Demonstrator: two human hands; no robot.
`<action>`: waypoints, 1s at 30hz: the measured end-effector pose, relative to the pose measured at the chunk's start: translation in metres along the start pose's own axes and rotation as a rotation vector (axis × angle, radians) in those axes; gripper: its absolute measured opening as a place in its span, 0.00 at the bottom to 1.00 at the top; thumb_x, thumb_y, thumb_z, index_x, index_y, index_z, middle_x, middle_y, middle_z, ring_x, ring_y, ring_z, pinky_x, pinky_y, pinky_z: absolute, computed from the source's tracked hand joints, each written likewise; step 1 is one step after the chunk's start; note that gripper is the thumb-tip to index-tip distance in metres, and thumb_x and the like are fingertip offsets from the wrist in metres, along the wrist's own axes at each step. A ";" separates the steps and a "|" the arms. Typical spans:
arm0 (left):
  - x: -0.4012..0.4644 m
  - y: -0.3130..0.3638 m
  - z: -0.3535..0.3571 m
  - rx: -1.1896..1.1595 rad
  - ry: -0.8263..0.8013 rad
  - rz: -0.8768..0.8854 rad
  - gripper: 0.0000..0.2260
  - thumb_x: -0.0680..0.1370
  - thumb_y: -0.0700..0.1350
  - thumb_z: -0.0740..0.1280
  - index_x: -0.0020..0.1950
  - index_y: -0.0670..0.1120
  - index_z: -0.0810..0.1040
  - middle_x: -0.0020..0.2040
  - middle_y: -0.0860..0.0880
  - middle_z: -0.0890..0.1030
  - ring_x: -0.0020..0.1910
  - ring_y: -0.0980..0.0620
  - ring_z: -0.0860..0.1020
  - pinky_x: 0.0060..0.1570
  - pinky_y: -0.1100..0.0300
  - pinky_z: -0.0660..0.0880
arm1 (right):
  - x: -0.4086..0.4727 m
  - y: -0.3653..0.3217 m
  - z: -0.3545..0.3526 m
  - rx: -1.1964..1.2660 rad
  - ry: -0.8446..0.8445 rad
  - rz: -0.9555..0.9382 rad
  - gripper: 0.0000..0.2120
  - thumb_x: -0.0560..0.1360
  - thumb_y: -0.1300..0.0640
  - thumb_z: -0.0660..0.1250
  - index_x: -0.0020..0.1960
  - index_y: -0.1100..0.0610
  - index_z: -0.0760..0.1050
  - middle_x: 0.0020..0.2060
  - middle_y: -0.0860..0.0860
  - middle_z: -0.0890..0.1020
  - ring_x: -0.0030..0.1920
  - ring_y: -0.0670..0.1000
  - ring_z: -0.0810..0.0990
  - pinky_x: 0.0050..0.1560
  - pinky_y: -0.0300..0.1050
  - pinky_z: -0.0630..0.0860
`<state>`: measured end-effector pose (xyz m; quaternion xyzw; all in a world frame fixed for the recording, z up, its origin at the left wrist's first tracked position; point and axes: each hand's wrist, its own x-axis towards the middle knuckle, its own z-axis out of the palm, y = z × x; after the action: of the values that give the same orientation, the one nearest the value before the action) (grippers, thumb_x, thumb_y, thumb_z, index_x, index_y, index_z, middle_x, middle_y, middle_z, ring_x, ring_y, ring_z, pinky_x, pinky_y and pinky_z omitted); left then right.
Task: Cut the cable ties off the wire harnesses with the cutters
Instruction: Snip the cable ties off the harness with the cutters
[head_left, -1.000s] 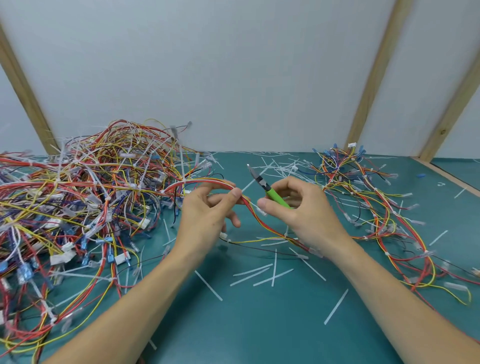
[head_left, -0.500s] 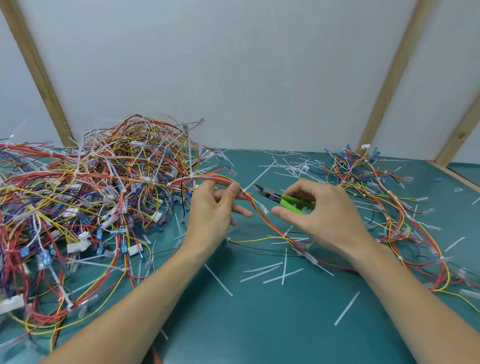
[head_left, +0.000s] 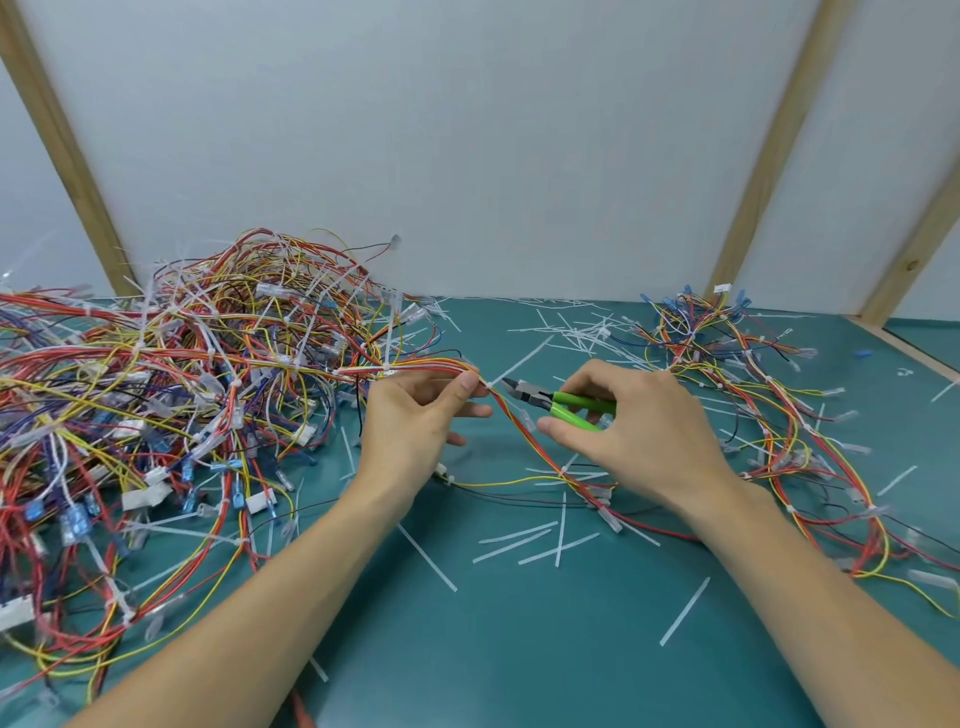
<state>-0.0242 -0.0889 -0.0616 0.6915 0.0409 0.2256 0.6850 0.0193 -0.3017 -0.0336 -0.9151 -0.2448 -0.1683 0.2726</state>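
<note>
Left hand (head_left: 421, 415) pinches a red-orange-yellow wire bundle (head_left: 524, 436) between thumb and fingers, lifted above the desk (head_left: 519, 649). Right hand (head_left: 639, 431) grips the green-handled cutters (head_left: 558, 401), nose pointing left, tips just beside a small white cable tie (head_left: 489, 385) on the bundle next to the left thumb. Cutter blades look slightly parted, not yet on the tie.

Step in hand, as I judge it: snipping that tie. To do it well: keep the bundle taut, slip one blade under the tie strap only, keep it off the wire insulation, keep the left thumb clear of the tips, squeeze once.

Big tangled harness pile (head_left: 171, 415) on the left looks still full of ties; smaller pile (head_left: 753, 395) on the right; cut tie strips (head_left: 535, 540) litter the desk between.
</note>
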 end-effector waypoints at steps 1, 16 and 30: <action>0.000 0.000 0.000 -0.009 -0.004 -0.003 0.04 0.80 0.44 0.70 0.48 0.46 0.83 0.43 0.49 0.88 0.42 0.49 0.87 0.30 0.61 0.79 | 0.000 0.000 0.000 0.006 0.001 0.001 0.18 0.69 0.32 0.73 0.46 0.45 0.80 0.39 0.40 0.85 0.45 0.45 0.83 0.48 0.50 0.81; 0.003 0.002 0.001 -0.076 0.038 -0.031 0.04 0.79 0.43 0.71 0.48 0.43 0.82 0.41 0.46 0.87 0.41 0.48 0.87 0.30 0.61 0.79 | -0.002 -0.003 0.001 0.035 -0.010 -0.015 0.16 0.69 0.33 0.74 0.45 0.45 0.81 0.38 0.40 0.85 0.44 0.44 0.83 0.48 0.50 0.81; 0.001 0.004 0.004 0.055 0.025 0.016 0.04 0.79 0.42 0.71 0.45 0.44 0.82 0.40 0.50 0.87 0.39 0.50 0.86 0.30 0.60 0.78 | 0.000 0.001 0.001 0.119 -0.013 0.012 0.19 0.67 0.29 0.73 0.44 0.44 0.81 0.38 0.38 0.85 0.44 0.42 0.83 0.49 0.51 0.81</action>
<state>-0.0229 -0.0920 -0.0572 0.7076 0.0500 0.2387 0.6632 0.0203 -0.3014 -0.0347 -0.8998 -0.2505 -0.1459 0.3260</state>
